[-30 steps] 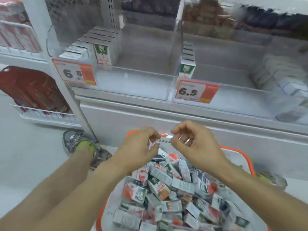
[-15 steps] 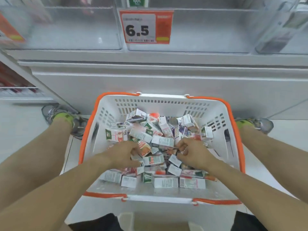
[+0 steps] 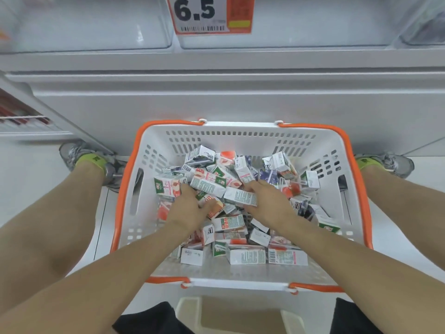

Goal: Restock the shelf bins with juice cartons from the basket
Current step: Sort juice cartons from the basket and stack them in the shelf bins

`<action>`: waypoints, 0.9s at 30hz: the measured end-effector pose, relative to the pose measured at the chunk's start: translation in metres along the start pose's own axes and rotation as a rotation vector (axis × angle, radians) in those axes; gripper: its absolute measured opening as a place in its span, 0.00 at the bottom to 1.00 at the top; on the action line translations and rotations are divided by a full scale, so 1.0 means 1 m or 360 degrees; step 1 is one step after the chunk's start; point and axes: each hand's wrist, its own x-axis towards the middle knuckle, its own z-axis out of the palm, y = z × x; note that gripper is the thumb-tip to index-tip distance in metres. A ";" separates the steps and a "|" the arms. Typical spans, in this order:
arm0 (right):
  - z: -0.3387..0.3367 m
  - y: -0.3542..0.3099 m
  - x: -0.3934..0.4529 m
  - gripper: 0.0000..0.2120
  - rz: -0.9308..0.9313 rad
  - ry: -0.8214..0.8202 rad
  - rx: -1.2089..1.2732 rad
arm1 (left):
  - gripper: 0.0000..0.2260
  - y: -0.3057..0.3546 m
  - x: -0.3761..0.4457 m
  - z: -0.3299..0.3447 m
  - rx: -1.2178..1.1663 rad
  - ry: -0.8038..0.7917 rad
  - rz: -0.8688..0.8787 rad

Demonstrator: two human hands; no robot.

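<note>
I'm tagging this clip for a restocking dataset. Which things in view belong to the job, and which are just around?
Job: juice cartons; basket; shelf bins; left hand; right hand, both among the cartons.
Around: 6.5 price tag; shoes; red packs on the left rack.

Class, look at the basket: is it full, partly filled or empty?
Partly filled. Juice cartons lie jumbled in the basket, well below its rim, with bare walls above.
</note>
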 end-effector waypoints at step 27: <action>-0.105 0.018 -0.030 0.16 0.0417 -0.0358 0.1448 | 0.19 0.049 -0.019 -0.038 -0.0924 -0.0252 -0.0083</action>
